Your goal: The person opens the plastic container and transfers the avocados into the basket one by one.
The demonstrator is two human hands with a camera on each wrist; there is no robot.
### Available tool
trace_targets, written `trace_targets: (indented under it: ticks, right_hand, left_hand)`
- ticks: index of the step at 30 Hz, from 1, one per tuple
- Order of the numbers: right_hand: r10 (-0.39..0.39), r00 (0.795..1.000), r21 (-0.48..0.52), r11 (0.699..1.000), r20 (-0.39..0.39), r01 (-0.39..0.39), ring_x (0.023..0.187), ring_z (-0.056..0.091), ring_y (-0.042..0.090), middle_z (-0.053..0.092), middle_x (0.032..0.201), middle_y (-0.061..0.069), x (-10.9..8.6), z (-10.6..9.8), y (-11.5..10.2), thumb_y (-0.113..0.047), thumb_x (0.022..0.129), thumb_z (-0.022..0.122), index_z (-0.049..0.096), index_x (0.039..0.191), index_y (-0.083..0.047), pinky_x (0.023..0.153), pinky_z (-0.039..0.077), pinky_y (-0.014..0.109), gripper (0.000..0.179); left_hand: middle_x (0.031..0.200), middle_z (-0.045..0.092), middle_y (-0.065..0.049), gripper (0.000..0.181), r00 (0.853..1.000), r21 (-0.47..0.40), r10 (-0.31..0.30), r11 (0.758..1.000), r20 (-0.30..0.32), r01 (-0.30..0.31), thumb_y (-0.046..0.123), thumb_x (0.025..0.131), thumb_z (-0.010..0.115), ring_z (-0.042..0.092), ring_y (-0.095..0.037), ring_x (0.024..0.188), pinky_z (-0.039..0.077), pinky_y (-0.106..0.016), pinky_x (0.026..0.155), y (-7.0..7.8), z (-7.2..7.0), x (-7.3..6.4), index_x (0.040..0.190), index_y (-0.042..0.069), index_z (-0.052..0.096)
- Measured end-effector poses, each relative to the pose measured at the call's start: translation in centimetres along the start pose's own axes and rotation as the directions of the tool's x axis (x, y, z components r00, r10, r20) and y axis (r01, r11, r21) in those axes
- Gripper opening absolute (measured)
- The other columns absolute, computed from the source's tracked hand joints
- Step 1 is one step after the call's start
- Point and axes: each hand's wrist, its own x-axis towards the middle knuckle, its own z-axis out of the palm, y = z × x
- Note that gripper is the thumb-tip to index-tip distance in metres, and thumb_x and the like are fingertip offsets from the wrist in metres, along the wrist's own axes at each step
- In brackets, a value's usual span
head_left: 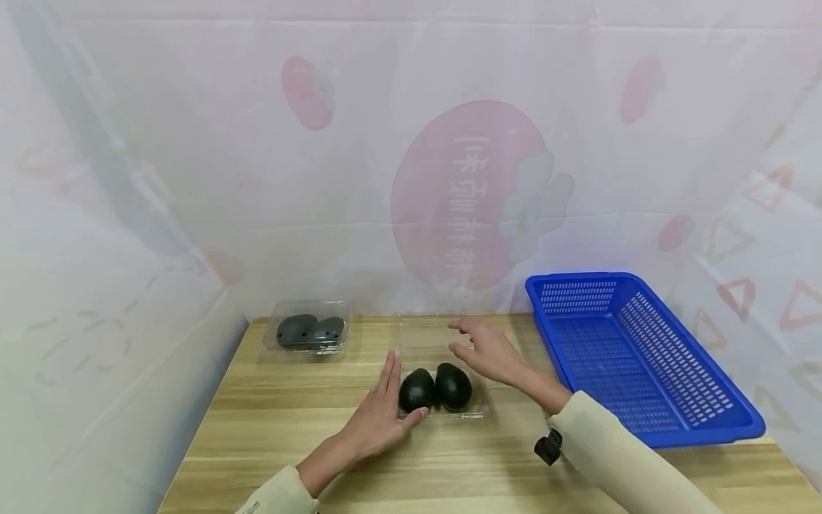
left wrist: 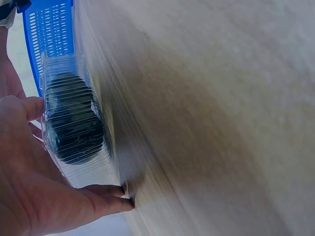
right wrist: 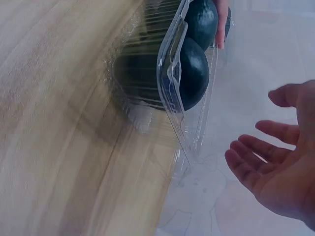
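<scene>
Two dark green avocados point(head_left: 453, 387) sit side by side in a clear plastic clamshell box point(head_left: 477, 413) in the head view. Its lid point(head_left: 420, 334) lies folded back toward the wall. My left hand point(head_left: 379, 422) rests along the box's left side, fingers straight; in the left wrist view its thumb point(left wrist: 32, 107) touches the rim and the fingertips reach the tabletop. Above the lid's right part hovers my right hand point(head_left: 491, 351), fingers spread and loosely bent, holding nothing. The right wrist view shows that hand point(right wrist: 280, 164) apart from the box.
At the back left stands another clear box point(head_left: 272, 350) with dark avocados point(head_left: 297, 331) under its lid. A blue perforated basket point(head_left: 648, 385) occupies the right side of the wooden table point(head_left: 270, 428). Behind hangs a printed white cloth point(head_left: 359, 178).
</scene>
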Motion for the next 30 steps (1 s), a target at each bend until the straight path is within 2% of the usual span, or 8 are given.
trace_targets:
  ticks: [4,8,15,24,30]
  right_hand:
    - [-0.113,0.990,-0.094,0.988,0.080,0.121,0.129,0.064,0.039,0.065,0.142,0.021,-0.3,-0.5,0.1,-0.021,0.099,0.073,0.063,0.143,0.000,0.104,0.053,0.056,0.050]
    - [-0.158,0.970,-0.143,0.972,0.185,0.185,0.132,0.061,0.040,0.064,0.143,0.021,-0.5,-0.9,0.0,-0.027,0.094,0.081,0.061,0.145,0.000,0.108,0.051,0.056,0.060]
    - [-0.137,0.936,-0.176,0.963,0.325,0.202,0.135,0.058,0.039,0.059,0.148,0.019,-0.7,-1.4,-0.2,-0.033,0.086,0.090,0.057,0.150,-0.003,0.108,0.051,0.055,0.078]
    - [-0.121,0.893,-0.234,0.942,0.434,0.241,0.131,0.061,0.036,0.059,0.148,0.016,-0.4,-1.0,-0.1,-0.031,0.083,0.094,0.057,0.151,-0.007,0.104,0.054,0.051,0.081]
    - [-0.090,0.877,-0.253,0.939,0.472,0.233,0.133,0.060,0.035,0.058,0.149,0.015,-0.1,-0.2,-0.2,-0.029,0.081,0.095,0.056,0.152,-0.008,0.107,0.053,0.050,0.084]
  left_hand:
    - [0.178,-0.008,-0.012,0.105,1.000,0.004,-0.003,1.000,0.003,0.003,0.060,0.102,0.060,0.033,-0.045,0.154,0.037,-0.072,0.114,0.0,0.1,0.1,0.170,0.001,0.005]
    - [0.178,-0.009,-0.012,0.105,1.000,0.009,0.000,1.000,0.005,0.000,0.061,0.102,0.059,0.034,-0.045,0.153,0.037,-0.073,0.113,0.0,0.1,0.2,0.170,0.002,0.003]
    - [0.178,-0.009,-0.012,0.105,1.000,0.003,-0.006,1.000,0.004,0.006,0.060,0.102,0.060,0.037,-0.046,0.151,0.036,-0.074,0.112,0.1,0.1,0.0,0.170,0.002,0.003]
    - [0.178,-0.005,-0.016,0.104,1.000,0.000,-0.011,1.000,0.003,0.011,0.058,0.103,0.061,0.039,-0.046,0.151,0.036,-0.073,0.113,0.2,0.0,-0.1,0.170,0.002,0.004]
    - [0.178,-0.007,-0.014,0.106,1.000,-0.002,-0.019,1.000,0.006,0.019,0.061,0.102,0.059,0.036,-0.046,0.152,0.034,-0.073,0.114,0.1,0.1,-0.1,0.170,0.004,0.002]
